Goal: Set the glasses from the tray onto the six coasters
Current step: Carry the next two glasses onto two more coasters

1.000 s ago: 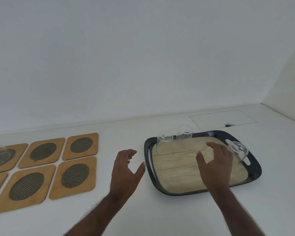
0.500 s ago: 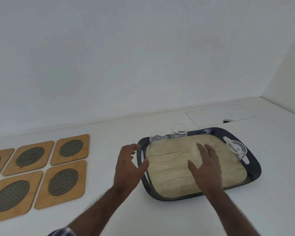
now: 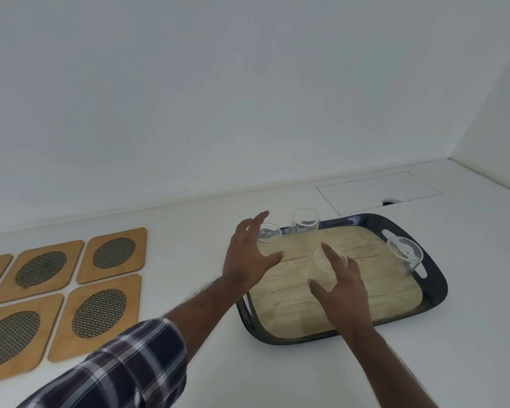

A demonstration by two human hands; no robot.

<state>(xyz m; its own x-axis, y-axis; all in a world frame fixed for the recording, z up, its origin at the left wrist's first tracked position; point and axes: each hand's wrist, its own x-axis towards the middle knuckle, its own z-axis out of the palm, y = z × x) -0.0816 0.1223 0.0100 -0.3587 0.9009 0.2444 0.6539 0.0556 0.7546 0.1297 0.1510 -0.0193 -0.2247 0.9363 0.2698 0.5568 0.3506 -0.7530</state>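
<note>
Both hands have moved closer to the glasses on the dark tray [image 3: 433, 293]. The left hand [image 3: 248, 257] is spread wide beside the corner glass [image 3: 268, 233], and the right hand [image 3: 340, 293] is open at the middle glass [image 3: 330, 259] — neither holds anything yet. The wooden coasters [image 3: 100, 307] wait off to the left, so two pickups look next.

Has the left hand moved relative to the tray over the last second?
Yes. The left hand has moved right and forward, from the counter beside the tray to over its left rim, near the back-left glass.
</note>
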